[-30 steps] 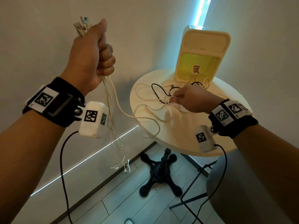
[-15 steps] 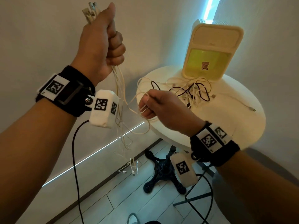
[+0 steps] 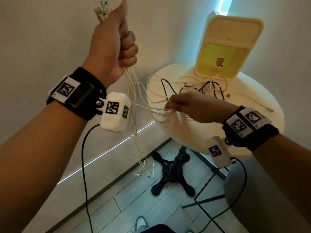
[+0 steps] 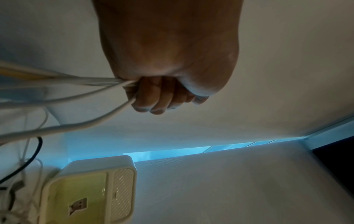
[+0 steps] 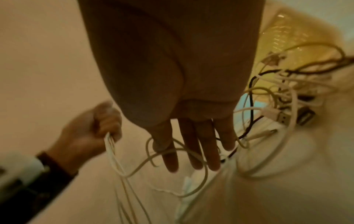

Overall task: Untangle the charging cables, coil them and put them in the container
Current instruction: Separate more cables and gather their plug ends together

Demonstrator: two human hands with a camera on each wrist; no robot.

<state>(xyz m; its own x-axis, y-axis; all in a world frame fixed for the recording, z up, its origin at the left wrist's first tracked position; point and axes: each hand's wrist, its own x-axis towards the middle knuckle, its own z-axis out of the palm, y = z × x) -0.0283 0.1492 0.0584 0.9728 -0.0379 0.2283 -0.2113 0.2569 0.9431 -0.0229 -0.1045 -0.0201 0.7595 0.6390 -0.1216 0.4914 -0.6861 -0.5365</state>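
My left hand (image 3: 116, 46) is raised in a fist and grips a bundle of white cables (image 3: 133, 91), with their USB plugs (image 3: 102, 12) sticking out above it. The strands hang down toward the floor. My right hand (image 3: 183, 106) hovers at the left edge of the round white table (image 3: 262, 91), fingers (image 5: 191, 151) straight, with white cable loops draped over and between them. A tangle of white and black cables (image 3: 202, 88) lies on the table in front of the cream and yellow container (image 3: 227, 47). The fist (image 4: 164, 94) closes on the strands.
A loose white cable (image 3: 252, 103) trails across the table's right side. The black cross-shaped table base (image 3: 173, 172) stands on the tiled floor. A grey seat (image 3: 269, 199) with a thin black frame is at lower right. Walls close in behind.
My right hand left the tangle on the table, pulled a white cable out to the left, then moved back to the table edge with straighter fingers. The left fist stays raised.
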